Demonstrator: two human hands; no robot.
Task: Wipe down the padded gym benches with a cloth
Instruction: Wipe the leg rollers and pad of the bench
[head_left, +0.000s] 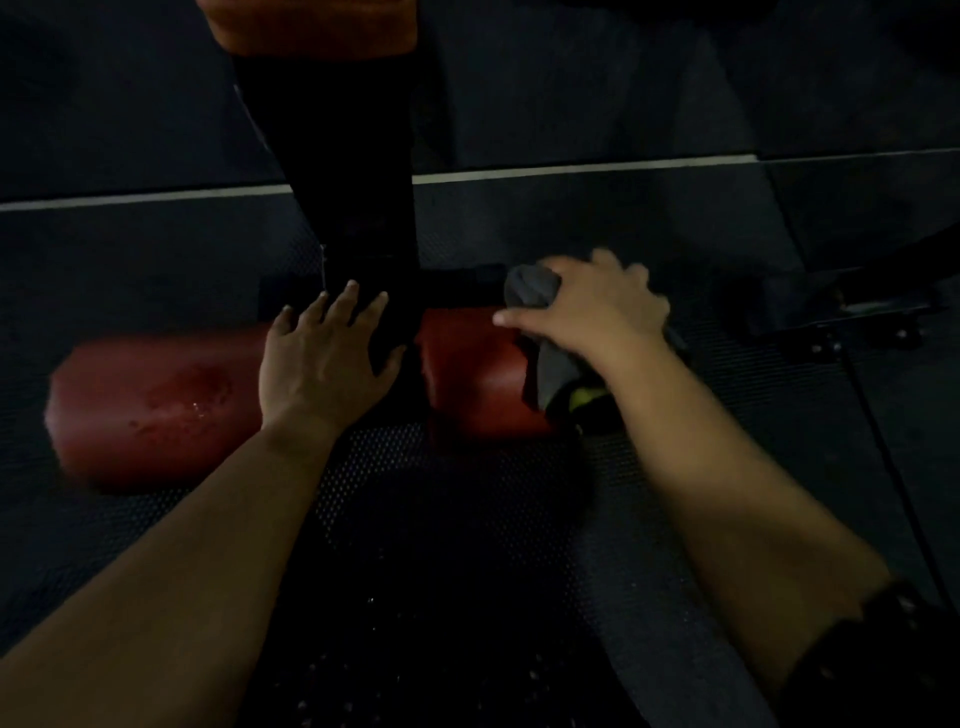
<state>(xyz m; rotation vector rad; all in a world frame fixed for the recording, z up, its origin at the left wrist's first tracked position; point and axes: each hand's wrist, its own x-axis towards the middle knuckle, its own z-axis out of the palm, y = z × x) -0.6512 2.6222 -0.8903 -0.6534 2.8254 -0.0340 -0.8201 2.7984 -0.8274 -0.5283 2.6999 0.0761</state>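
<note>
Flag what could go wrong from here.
1. The cloth is bunched under the right hand, so it may cover only a strip of the right red pad.
2. Wet blotches sit on the left red pad; they might dry as marks if skipped.
3. Dim light: missed spots would be hard to see.

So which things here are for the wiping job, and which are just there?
For the job:
grey cloth
right hand, gripping it
right red pad
left red pad
left hand, resting open

Just there:
black post
white floor line
dotted floor mat
</note>
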